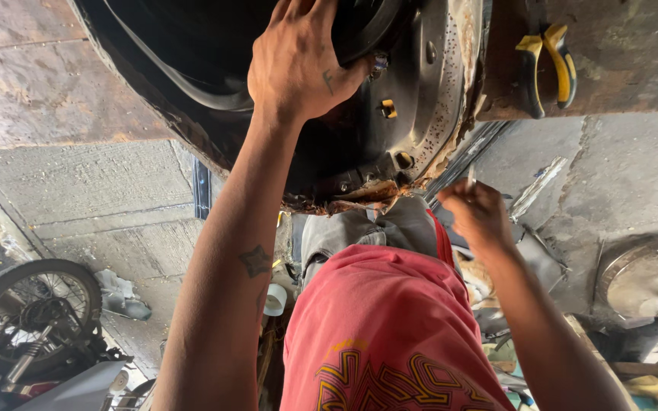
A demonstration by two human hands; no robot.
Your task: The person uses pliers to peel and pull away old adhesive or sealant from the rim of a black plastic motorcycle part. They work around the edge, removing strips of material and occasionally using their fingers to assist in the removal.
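Note:
A rusty steel wheel rim (420, 99) with a black tyre (169, 53) on it stands in front of me, above my grey trousers and red shirt. My left hand (298, 65) reaches up onto it, fingers curled over the tyre's edge. Its thumb lies next to a small metal stub (379, 62) on the rim. My right hand (477, 217) hovers just below and right of the rim's flaking lower edge. It is closed in a loose fist on a thin pale object (471, 180) that sticks up from the fingers; what the object is cannot be made out.
Yellow-handled pliers (544, 65) lie on a rusty surface at the top right. A motorcycle wheel (32, 308) stands at the bottom left on the concrete floor (100, 183). A round metal pan (645, 278), wood scraps and rags crowd the right side.

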